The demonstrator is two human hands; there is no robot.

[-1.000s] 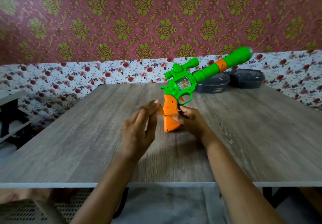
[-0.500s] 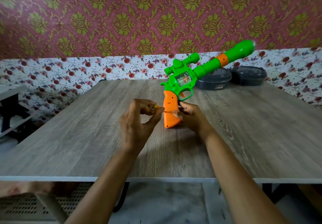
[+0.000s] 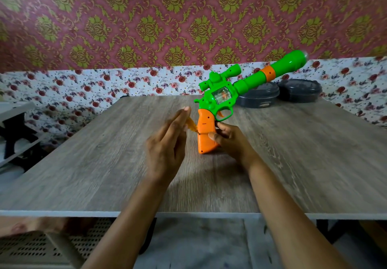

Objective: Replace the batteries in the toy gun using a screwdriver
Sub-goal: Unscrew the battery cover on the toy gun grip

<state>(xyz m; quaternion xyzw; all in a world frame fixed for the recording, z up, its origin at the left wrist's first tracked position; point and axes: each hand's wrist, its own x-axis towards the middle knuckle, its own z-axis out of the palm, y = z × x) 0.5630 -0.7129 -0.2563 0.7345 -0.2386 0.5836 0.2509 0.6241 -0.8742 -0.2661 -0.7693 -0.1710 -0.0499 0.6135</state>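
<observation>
A green toy gun point(image 3: 222, 92) stands with the butt of its orange grip point(image 3: 206, 134) on the wooden table point(image 3: 83, 174), its barrel pointing up to the right. My right hand point(image 3: 232, 143) grips the orange handle from the right, thumb on its near face. My left hand point(image 3: 167, 147) is just left of the grip with its fingers stretched upward. A small screwdriver point(image 3: 192, 125) with an orange handle shows behind those fingers, its tip against the grip's left edge. The left thumb is hidden.
Two dark grey lidded containers point(image 3: 259, 97) point(image 3: 299, 90) sit at the back right of the table by the flowered wall. A white shelf unit point(image 3: 14, 109) stands off to the left. A perforated white stool point(image 3: 41, 245) is below the table's front edge.
My left fingers went from straight to curled round the screwdriver and are straight again now, with the tool staying at the grip's side. The gun and my right hand have hardly moved.
</observation>
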